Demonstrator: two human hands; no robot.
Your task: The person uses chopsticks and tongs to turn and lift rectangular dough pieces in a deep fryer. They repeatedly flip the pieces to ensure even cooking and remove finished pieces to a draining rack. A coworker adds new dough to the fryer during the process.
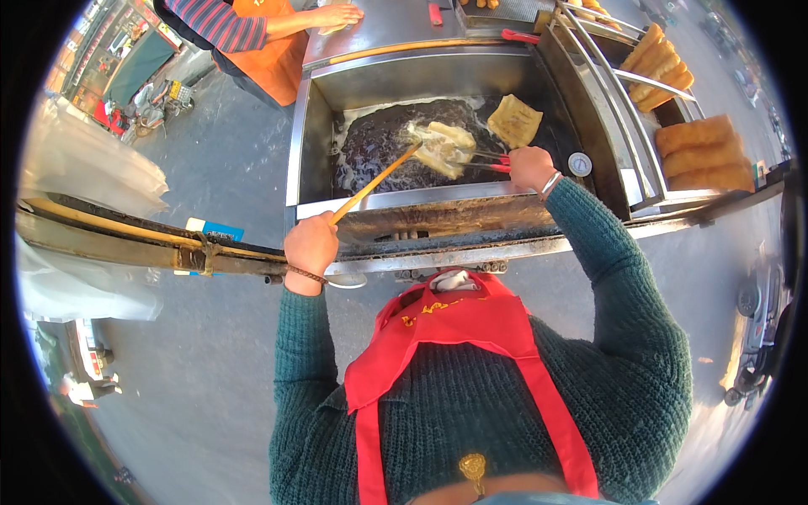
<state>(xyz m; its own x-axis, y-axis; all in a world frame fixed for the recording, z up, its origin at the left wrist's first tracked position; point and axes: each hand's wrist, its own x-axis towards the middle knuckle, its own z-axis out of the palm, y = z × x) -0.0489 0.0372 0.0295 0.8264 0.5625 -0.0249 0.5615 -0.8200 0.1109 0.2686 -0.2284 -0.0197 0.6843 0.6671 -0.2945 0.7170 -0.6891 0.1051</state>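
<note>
My left hand (310,245) grips a long wooden stick (374,185), whose far tip touches or hangs just over a pale piece of frying dough (442,150). On the other side of that dough, my right hand (529,168) holds metal tongs with red grips (500,168); their jaws reach to the dough's right edge, and whether they pinch it I cannot tell. Dark oil bubbles around the dough in a rectangular steel fryer (416,76). Farther right in the fryer lies a flat, square, golden fried dough piece (515,121).
A round dial thermometer (579,165) sits at the fryer's right side. Browned dough sticks (702,151) fill a metal rack (644,161) on the right. Across the fryer, a co-worker's hand (338,15) rests on the steel counter (385,28). A rail (145,243) runs left.
</note>
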